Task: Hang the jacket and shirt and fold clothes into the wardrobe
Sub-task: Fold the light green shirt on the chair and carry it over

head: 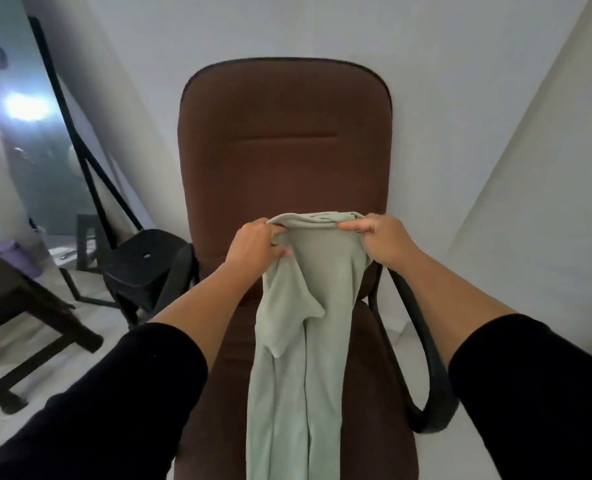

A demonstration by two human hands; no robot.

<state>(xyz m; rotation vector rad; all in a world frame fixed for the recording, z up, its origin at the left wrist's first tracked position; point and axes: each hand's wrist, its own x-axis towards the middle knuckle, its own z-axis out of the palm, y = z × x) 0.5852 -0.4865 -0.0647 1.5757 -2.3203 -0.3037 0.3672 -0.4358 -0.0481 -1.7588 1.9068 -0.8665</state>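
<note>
A pale green garment (305,341) hangs lengthwise in front of a brown office chair (284,150), its lower part running down over the seat and out of the bottom of the view. My left hand (256,245) pinches its top edge on the left. My right hand (381,237) grips the same edge on the right. Both hands hold the top edge level, just in front of the chair's backrest. No wardrobe or hanger is in view.
A black plastic stool (142,261) stands left of the chair, with a dark wooden stool (21,306) further left. A black-framed mirror (45,133) leans against the left wall. White walls meet behind the chair. The chair's black armrest (422,358) curves out on the right.
</note>
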